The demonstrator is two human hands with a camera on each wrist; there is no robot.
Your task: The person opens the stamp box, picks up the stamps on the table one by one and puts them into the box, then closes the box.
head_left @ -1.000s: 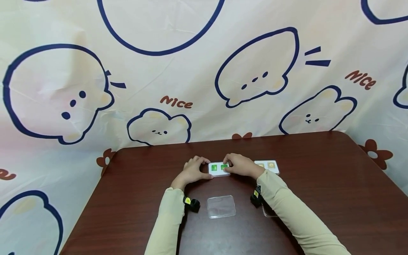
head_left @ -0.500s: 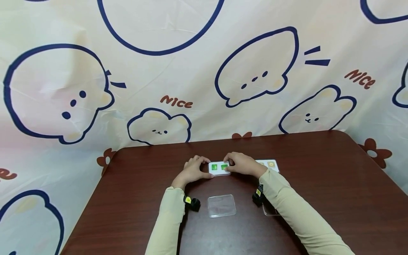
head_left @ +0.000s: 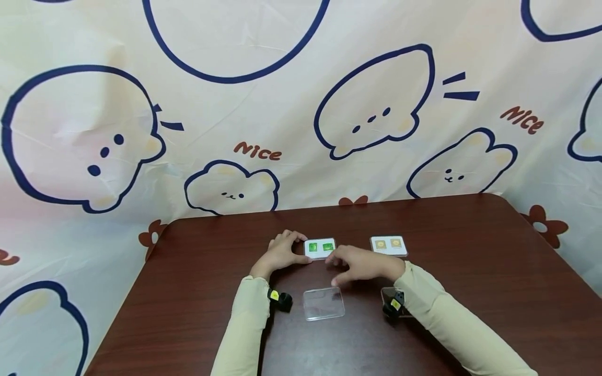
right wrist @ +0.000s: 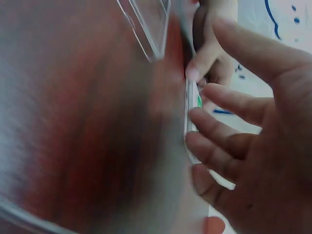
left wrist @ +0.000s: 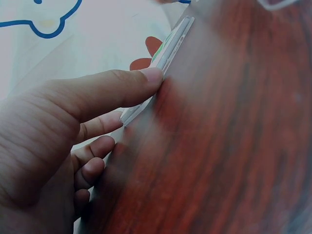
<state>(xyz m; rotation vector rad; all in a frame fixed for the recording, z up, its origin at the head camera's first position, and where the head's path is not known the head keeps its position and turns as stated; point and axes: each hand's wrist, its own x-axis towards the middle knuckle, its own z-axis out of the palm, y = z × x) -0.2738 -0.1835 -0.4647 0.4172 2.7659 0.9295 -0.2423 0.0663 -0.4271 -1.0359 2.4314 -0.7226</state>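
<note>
A flat white case with two green squares (head_left: 320,255) lies on the table near its far side. My left hand (head_left: 279,256) holds its left end, thumb at the near edge and a finger at the far edge; in the left wrist view the thumb presses along the rim of the case (left wrist: 170,48). My right hand (head_left: 363,263) hovers just right of and nearer than this case, fingers loosely bent and thumb apart, holding nothing. Between the forearms lies a clear plastic lid (head_left: 324,304).
Another white case with two yellowish squares (head_left: 388,251) lies to the right, beyond the right wrist. A second clear lid (head_left: 386,292) is partly hidden under the right wrist camera. Behind the dark wooden table (head_left: 188,292) hangs a printed cloth (head_left: 291,120).
My right hand has let go of the green-square case's right end and drawn back toward me, its fingers spreading. The yellowish-square case is now fully uncovered. My left hand keeps its hold.
</note>
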